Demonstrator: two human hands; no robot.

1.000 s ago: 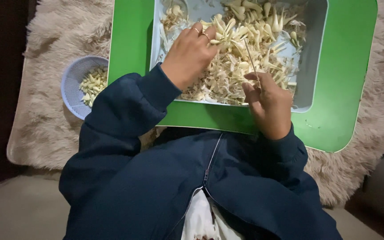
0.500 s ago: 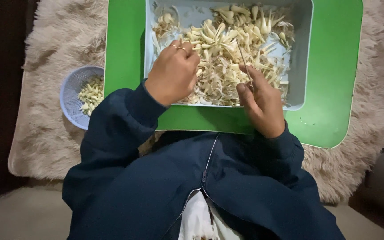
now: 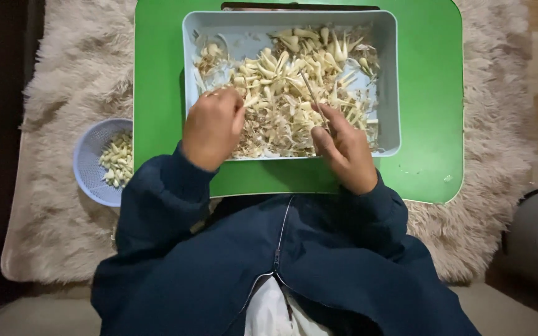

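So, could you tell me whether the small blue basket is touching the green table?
Apart. The head view shows a strip of shaggy rug between the small blue basket and the green table.

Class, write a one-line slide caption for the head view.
Left hand sorts garlic cloves in a tray; right hand holds a thin stick.

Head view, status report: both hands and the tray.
Left hand down in garlic pile, closed. Right hand pinching thin stick. Pale tray on green table. Blue basket at left, nothing blocking.
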